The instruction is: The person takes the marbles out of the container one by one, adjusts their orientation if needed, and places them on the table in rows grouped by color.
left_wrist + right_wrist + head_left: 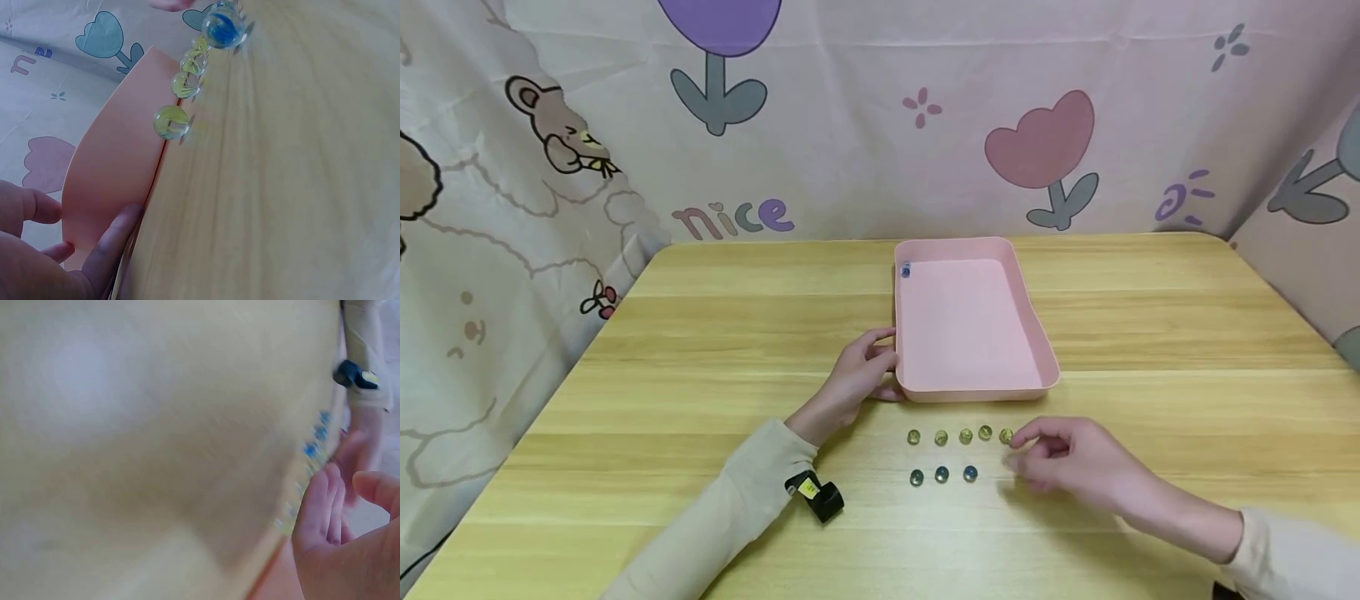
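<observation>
A pink tray (970,325) lies on the table, with small blue marbles (906,269) in its back left corner. My left hand (867,371) touches the outside of its front left corner; the left wrist view shows fingertips (47,207) against the pink wall. In front of the tray is a row of several clear yellow marbles (966,436). Nearer to me stand three blue ones (942,474). At the right end of the yellow row is my right hand (1067,458), fingertips close beside the last marble. Thumb and fingers are apart in the right wrist view, with nothing seen between them.
The wooden table (737,333) reaches back to a patterned cloth (865,150) hanging behind it, and cloth also hangs at both sides. A black wrist camera (820,497) is strapped to the left sleeve.
</observation>
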`<state>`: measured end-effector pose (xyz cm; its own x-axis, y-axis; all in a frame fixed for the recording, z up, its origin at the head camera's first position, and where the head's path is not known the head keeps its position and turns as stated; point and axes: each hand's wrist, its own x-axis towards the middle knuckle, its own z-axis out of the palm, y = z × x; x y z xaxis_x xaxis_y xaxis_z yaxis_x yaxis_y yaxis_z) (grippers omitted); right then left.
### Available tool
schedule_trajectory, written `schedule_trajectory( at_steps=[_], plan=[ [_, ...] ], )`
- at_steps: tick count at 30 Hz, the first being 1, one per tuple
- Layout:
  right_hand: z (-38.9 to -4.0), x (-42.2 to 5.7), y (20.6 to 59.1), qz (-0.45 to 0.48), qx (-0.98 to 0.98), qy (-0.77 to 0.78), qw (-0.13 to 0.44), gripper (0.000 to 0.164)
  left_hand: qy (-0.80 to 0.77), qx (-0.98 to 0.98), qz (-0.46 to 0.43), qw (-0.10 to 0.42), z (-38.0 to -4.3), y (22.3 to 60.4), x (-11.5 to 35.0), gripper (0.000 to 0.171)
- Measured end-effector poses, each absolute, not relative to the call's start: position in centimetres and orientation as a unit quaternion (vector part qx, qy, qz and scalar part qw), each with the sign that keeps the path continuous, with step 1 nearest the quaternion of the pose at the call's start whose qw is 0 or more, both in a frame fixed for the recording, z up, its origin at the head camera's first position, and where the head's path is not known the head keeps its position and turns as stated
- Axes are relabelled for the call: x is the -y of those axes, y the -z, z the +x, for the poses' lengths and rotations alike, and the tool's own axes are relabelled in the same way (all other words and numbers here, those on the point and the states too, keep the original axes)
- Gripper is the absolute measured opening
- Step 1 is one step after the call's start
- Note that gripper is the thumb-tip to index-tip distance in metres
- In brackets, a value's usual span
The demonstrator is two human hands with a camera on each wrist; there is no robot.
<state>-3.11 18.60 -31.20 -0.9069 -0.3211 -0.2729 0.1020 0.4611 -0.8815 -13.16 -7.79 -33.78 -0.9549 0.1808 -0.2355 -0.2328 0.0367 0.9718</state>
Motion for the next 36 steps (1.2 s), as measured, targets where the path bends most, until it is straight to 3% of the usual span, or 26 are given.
schedule_trajectory(
  at_steps=[9,18,30,36],
  plan=[
    [-7.3,-18.7,27.6,-0.107,-0.883,0.443,0.117,0.03,-0.7,-0.699,-0.017,0.145,-12.9,33.7,7.9,0.054],
    [-12.0,-18.2,26.9,-0.152,-0.888,0.413,0.132,0.034,-0.701,-0.698,-0.015,0.146,-12.8,33.9,8.0,0.054],
    [-18.4,-16.1,25.2,-0.186,-0.871,0.438,0.124,0.025,-0.697,-0.702,-0.025,0.147,-12.9,33.8,7.8,0.053],
    [-21.3,-14.6,25.5,-0.169,-0.871,0.447,0.115,0.029,-0.694,-0.706,-0.021,0.144,-12.9,33.8,7.8,0.053]
  ],
)
